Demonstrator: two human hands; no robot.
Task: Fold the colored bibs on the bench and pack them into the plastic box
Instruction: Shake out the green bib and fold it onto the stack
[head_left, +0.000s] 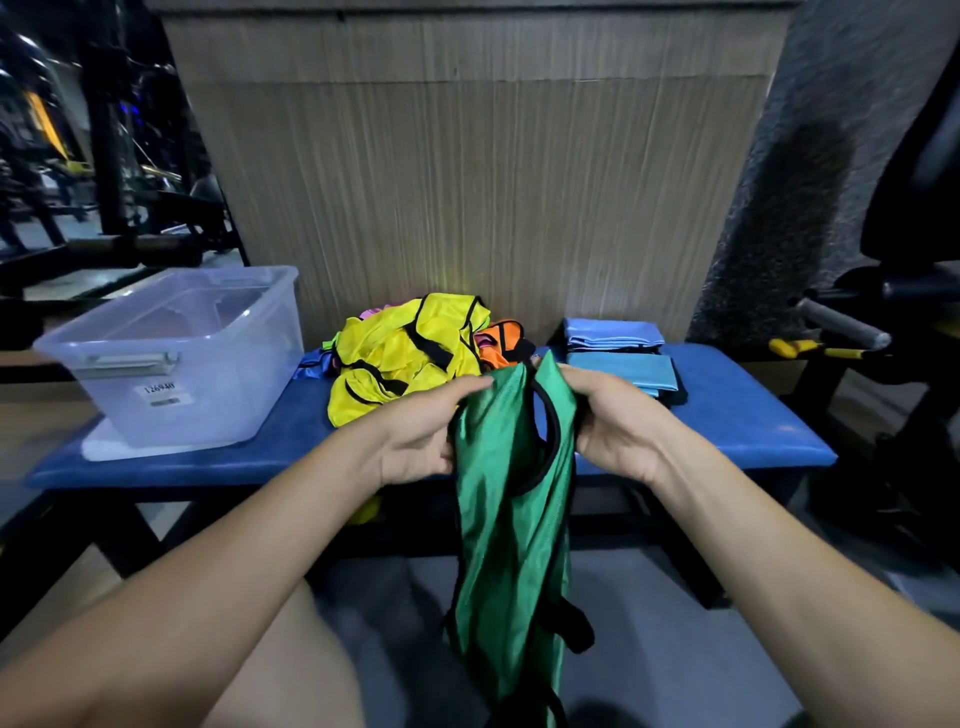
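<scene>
A green bib (511, 467) with black trim is held up in front of the blue padded surface (727, 415), gripped at its top by both hands and left to hang down past the near edge toward the floor. The left hand (415, 431) is closed on the bib's left upper edge, its fingers (467, 387) curled over the fabric. The right hand (618, 415) is closed on the right upper edge, beside the black-edged opening. The two hands are set near each other, with the bunched cloth between them.

Behind the hands, at the middle of the surface against the wood-grain wall, a loose pile of bibs (410, 358) is heaped; yellow pieces lie on top, and an orange one (501, 340) shows at its right. At the far left of the surface, a clear plastic box (176, 358) with a white label is placed, open at the top; what it holds cannot be made out. To the right of the pile, folded light-blue cloths (618, 348) are stacked.
</scene>
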